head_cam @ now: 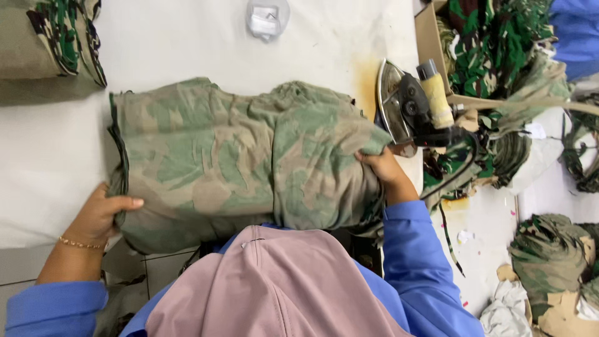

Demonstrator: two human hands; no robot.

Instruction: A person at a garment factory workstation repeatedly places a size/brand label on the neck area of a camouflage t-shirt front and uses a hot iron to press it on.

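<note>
A faded green and tan camouflage garment (pixel 237 156), inside out, lies spread across the white padded ironing table (pixel 187 43). My left hand (pixel 103 212) grips its lower left edge at the table's near side, thumb on top. My right hand (pixel 380 167) holds the garment's right end, fingers tucked under the cloth. Just right of that hand a steam iron (pixel 405 106) stands on its heel, its soleplate facing the garment.
A stack of folded camouflage cloth (pixel 50 43) sits at the table's far left. A clear plastic bag (pixel 267 19) lies at the far edge. A cardboard box (pixel 430 37) with camouflage pieces stands at the right, with more bundles (pixel 549 256) on the floor.
</note>
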